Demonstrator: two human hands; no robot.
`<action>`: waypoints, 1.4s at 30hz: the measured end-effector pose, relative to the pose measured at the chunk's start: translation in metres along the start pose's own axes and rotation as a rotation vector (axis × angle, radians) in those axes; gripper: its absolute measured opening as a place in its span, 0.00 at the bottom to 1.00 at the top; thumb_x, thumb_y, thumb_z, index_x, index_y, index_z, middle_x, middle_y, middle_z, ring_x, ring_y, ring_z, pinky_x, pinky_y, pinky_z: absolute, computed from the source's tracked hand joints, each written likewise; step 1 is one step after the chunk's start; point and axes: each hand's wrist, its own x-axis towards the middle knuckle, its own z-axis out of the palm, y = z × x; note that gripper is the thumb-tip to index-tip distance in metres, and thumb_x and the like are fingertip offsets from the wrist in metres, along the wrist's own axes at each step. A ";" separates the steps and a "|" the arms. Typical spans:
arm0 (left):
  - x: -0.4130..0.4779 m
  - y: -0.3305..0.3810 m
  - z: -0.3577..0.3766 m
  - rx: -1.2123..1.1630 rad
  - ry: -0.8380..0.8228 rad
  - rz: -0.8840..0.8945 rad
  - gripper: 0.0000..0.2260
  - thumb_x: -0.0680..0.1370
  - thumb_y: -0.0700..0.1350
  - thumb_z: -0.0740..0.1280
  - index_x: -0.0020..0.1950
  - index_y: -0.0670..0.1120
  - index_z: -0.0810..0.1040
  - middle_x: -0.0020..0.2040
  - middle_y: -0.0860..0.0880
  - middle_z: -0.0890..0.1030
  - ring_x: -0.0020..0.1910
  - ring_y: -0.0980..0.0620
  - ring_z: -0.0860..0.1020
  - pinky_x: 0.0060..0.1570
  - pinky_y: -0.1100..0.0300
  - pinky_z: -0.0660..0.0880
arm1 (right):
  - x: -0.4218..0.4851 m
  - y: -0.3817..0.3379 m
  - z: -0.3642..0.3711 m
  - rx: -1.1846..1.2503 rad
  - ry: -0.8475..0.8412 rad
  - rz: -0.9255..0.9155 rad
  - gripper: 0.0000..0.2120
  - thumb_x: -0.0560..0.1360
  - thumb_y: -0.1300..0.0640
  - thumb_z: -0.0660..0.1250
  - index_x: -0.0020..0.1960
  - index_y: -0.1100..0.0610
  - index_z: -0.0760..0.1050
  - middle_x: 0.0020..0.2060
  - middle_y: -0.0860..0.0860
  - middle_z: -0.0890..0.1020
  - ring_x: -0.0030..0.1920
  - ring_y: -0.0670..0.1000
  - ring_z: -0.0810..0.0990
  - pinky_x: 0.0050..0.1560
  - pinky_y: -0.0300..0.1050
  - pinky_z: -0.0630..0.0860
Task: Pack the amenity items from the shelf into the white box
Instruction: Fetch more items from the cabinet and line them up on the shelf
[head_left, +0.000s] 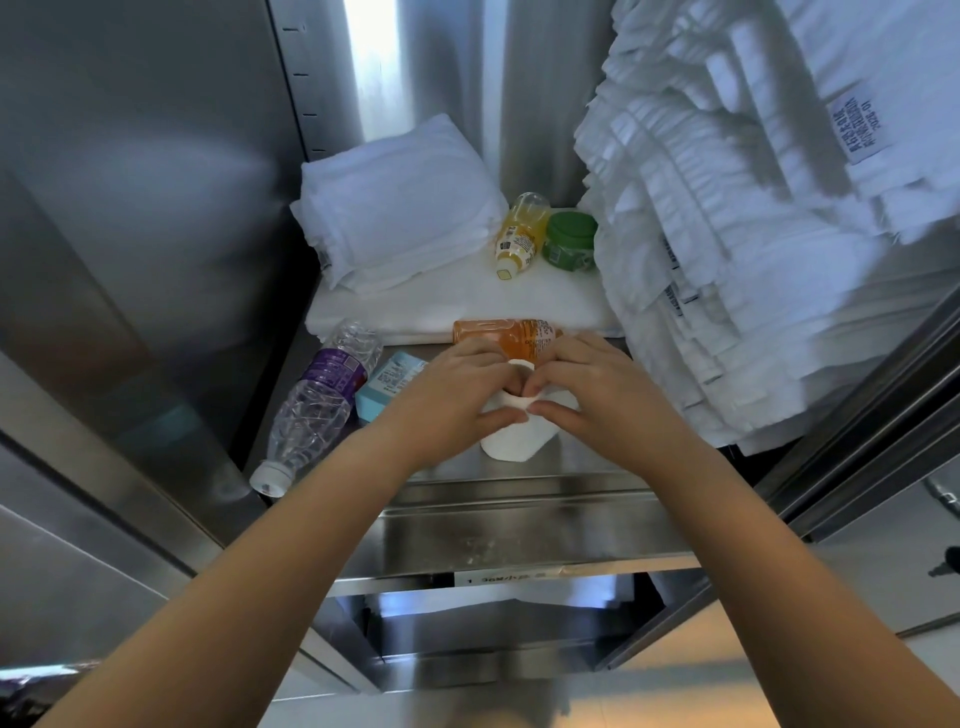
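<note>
Steel shelf (467, 470) carried the white box (511, 441), gripped beneath both hands, left hand (452, 395) and right hand (592, 395) closed over its top. Orange bottle (506, 335) lay just beyond the fingertips. Better to spread the opening fully before loading.

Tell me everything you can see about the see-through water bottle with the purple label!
The water bottle is clear, crinkly plastic with a purple label around its upper body and a white cap. It looks empty or nearly so. It lies on its side at the left of the steel shelf, cap pointing toward the front edge. Its side rests against a light blue box. Neither hand touches it.
</note>
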 end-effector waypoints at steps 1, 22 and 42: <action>0.000 0.000 0.000 -0.032 -0.011 -0.009 0.11 0.74 0.52 0.69 0.54 0.48 0.79 0.54 0.52 0.79 0.61 0.54 0.69 0.62 0.60 0.65 | 0.000 0.000 0.000 0.006 -0.003 0.004 0.07 0.69 0.56 0.74 0.46 0.54 0.81 0.44 0.47 0.79 0.49 0.46 0.70 0.55 0.31 0.59; 0.002 0.000 0.001 0.049 0.014 0.023 0.14 0.72 0.45 0.73 0.55 0.43 0.79 0.50 0.47 0.80 0.55 0.46 0.73 0.57 0.51 0.70 | 0.003 0.007 0.001 0.079 0.004 0.035 0.09 0.67 0.59 0.75 0.47 0.56 0.80 0.43 0.48 0.81 0.48 0.42 0.69 0.51 0.32 0.63; 0.006 0.001 0.000 0.091 -0.058 0.028 0.16 0.75 0.44 0.69 0.62 0.46 0.75 0.58 0.47 0.78 0.65 0.48 0.68 0.63 0.54 0.64 | -0.009 0.019 0.002 0.229 0.011 0.263 0.19 0.66 0.51 0.75 0.51 0.46 0.70 0.45 0.40 0.74 0.46 0.40 0.73 0.45 0.31 0.70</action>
